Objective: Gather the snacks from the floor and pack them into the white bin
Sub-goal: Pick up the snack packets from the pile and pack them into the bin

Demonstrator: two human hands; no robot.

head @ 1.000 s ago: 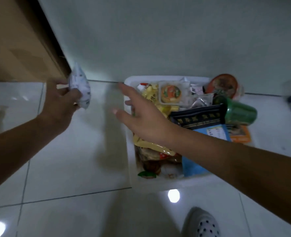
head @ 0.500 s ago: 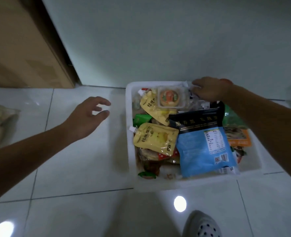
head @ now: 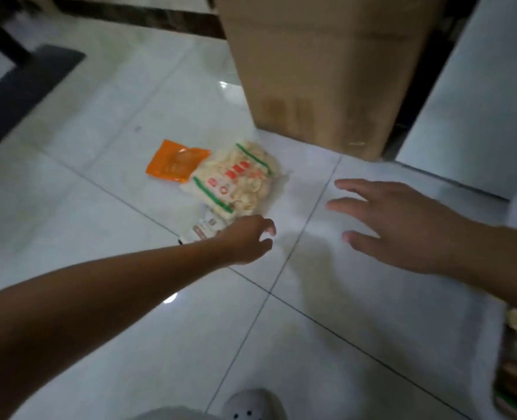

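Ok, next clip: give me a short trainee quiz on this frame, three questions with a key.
1. True or false: the left hand grips the orange packet.
2. Fill in: the right hand, fingers spread, holds ____.
3. The cracker bag lies: A) on the floor B) in the left hand C) in the right hand.
Key: 1 false; 2 nothing; 3 A.

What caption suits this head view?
Left hand and right hand reach for cracker bag and orange packet on tiled floor.
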